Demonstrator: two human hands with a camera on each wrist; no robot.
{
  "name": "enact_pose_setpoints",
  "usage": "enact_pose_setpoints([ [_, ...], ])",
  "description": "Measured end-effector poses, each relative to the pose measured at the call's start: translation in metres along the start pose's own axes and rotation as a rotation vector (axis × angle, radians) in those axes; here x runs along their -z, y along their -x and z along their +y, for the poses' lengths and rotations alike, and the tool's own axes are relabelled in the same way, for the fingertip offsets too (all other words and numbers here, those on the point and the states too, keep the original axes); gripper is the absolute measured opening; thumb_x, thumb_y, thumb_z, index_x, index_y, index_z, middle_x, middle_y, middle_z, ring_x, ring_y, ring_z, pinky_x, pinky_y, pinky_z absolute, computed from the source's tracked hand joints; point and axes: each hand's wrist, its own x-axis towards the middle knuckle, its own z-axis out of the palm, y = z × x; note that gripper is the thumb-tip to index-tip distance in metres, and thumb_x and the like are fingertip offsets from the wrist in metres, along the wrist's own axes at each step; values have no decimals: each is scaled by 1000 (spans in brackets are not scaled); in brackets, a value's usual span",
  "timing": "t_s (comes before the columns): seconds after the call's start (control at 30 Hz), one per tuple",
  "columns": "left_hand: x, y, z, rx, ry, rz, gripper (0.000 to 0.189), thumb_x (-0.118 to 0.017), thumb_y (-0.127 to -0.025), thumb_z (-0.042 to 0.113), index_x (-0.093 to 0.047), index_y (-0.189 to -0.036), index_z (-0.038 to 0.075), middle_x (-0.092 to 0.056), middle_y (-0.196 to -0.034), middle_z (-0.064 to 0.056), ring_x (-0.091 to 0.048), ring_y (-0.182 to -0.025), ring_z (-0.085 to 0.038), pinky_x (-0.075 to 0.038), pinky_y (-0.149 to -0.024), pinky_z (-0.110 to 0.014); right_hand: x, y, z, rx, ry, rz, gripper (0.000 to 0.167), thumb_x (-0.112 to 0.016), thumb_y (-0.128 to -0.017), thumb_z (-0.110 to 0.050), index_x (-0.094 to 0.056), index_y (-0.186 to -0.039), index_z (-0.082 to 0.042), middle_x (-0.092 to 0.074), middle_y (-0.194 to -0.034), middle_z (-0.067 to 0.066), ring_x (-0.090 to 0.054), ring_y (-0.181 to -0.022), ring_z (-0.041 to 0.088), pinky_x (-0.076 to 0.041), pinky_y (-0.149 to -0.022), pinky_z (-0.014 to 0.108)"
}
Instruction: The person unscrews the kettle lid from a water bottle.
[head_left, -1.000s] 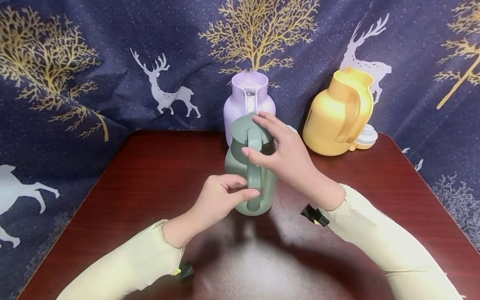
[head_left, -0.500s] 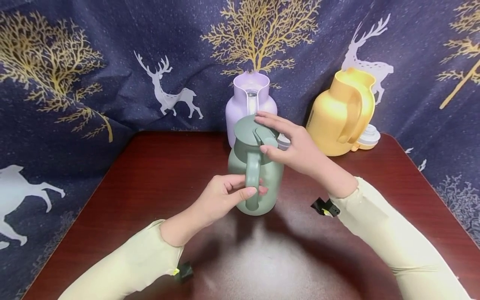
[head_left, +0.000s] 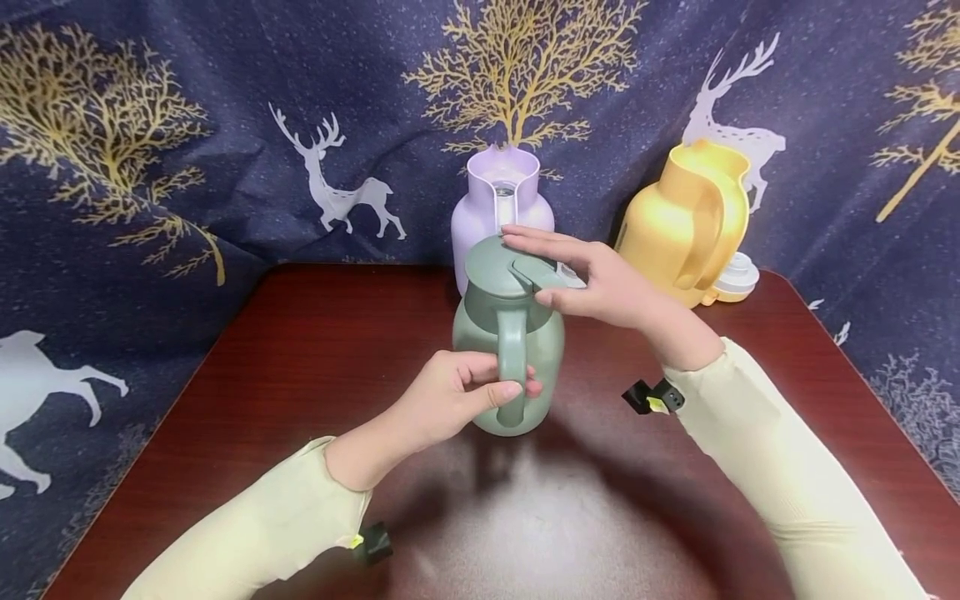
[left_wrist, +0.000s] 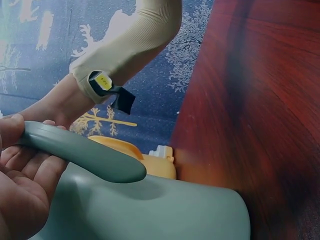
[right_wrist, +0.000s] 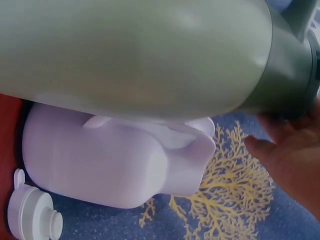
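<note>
A green thermos jug (head_left: 546,358) stands upright on the table, its handle (head_left: 512,350) towards me. My left hand (head_left: 438,400) grips the lower handle, thumb on the near side and fingers behind; the left wrist view shows those fingers curled under the handle (left_wrist: 82,150). On top sits a round green lid (head_left: 497,267), and its lever points to the right, out of line with the handle. My right hand (head_left: 600,279) holds the lid's right side, the thumb by the lever and fingers over the far rim. The right wrist view shows only part of that hand (right_wrist: 295,155).
Behind the green jug stands a lilac jug (head_left: 472,217) with its mouth uncovered. Its stopper (right_wrist: 37,212) lies beside it. At the back right is an uncovered yellow jug (head_left: 656,237), with a white-and-yellow stopper (head_left: 737,275) by its base. A patterned cloth (head_left: 360,67) hangs behind the table.
The lid has turned, its lever swinging from above the handle to the right. My right hand moved right with it. My left hand keeps its grip on the handle.
</note>
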Motion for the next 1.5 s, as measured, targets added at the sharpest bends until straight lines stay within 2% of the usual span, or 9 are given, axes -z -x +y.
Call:
enact_pose_setpoints([
  [0.1,0,0,0,4,3,-1,26,-65,-96,5,-71,-118,-8,-76,-111,-23,-72,-115,-33,-59,-96,-30,7,-2,5,23,-27,-48,67,-72,-93,-44,-53,-149,-12,-45,-162,5,-37,-153,18,-31,-120,20],
  [0.2,0,-1,0,12,-2,-11,25,-65,-96,6,-72,-116,-7,-77,-110,-22,-72,-113,-32,-59,-95,-29,15,-5,8,4,-45,-118,66,-73,-92,-37,-53,-150,-13,-45,-162,4,-39,-150,7,-34,-114,12],
  [0.37,1,-1,0,14,2,-25,25,-66,-96,5,-71,-116,-9,-77,-109,-23,-72,-113,-34,-59,-95,-29,29,-14,8,-26,-109,-252,67,-66,-87,-9,-50,-152,-10,-50,-159,7,-49,-135,-1,-43,-106,14],
  [0.63,1,-3,-3,6,41,-30,26,-64,-97,5,-69,-117,-12,-76,-110,-25,-72,-113,-34,-59,-96,-30,38,-23,16,3,-263,-401,70,-59,-92,-4,-36,-158,-4,-47,-159,-9,-50,-128,5,-48,-94,17],
  [0.73,-1,-3,-4,3,46,-21,25,-64,-96,3,-69,-116,-12,-75,-110,-27,-71,-114,-38,-59,-96,-30,32,-16,11,-45,-297,-323,69,-62,-96,-13,-34,-159,-6,-39,-166,0,-43,-142,6,-43,-107,16],
  [0.93,-2,-3,-7,-12,35,-21,23,-63,-97,3,-71,-114,-10,-76,-108,-26,-73,-111,-33,-59,-94,-29,6,3,-20,-293,14,33,66,-71,-95,-26,-45,-156,-22,-46,-162,2,-43,-148,22,-37,-122,37],
  [1.07,0,-3,-5,0,38,-29,24,-63,-98,5,-70,-116,-10,-76,-110,-26,-73,-112,-32,-59,-96,-31,-5,8,-24,-334,92,157,60,-74,-95,-27,-53,-150,-20,-54,-155,6,-48,-144,24,-38,-120,47],
  [1.23,-1,-4,-4,9,81,-67,31,-58,-100,5,-63,-126,-13,-73,-116,-29,-68,-120,-39,-57,-100,-31,-10,11,-20,-337,79,235,53,-73,-95,-25,-58,-146,-21,-61,-149,5,-56,-136,21,-44,-114,43],
  [1.5,-1,-4,-6,-22,106,-115,38,-55,-103,8,-56,-135,-13,-69,-126,-29,-64,-127,-39,-54,-103,-28,-10,10,-10,-257,45,195,50,-67,-99,-20,-56,-148,-19,-57,-153,3,-56,-133,12,-45,-112,29],
])
